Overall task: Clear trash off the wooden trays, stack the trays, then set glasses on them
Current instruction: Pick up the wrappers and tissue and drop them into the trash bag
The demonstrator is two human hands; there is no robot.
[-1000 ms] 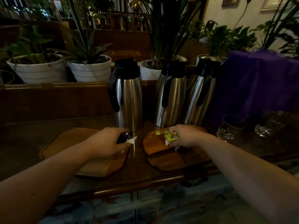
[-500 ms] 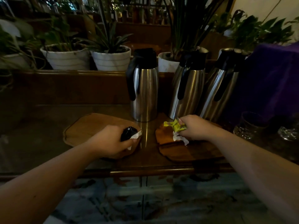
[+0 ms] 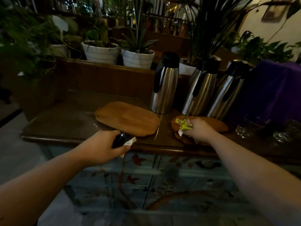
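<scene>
While the left hand [image 3: 104,148] gripped a black-and-white wrapper scrap [image 3: 124,141] and the right hand [image 3: 197,130] crumpled yellow-green paper [image 3: 184,125], the bare oval wooden tray [image 3: 127,118] lay lengthwise just beyond the left hand, which seemed nearer.

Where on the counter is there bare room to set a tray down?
Bare counter left of the big wooden tray, out to the counter's left end. A thin strip runs between that tray and the right-hand trays. Crowded: flasks behind, glasses at right.
</scene>
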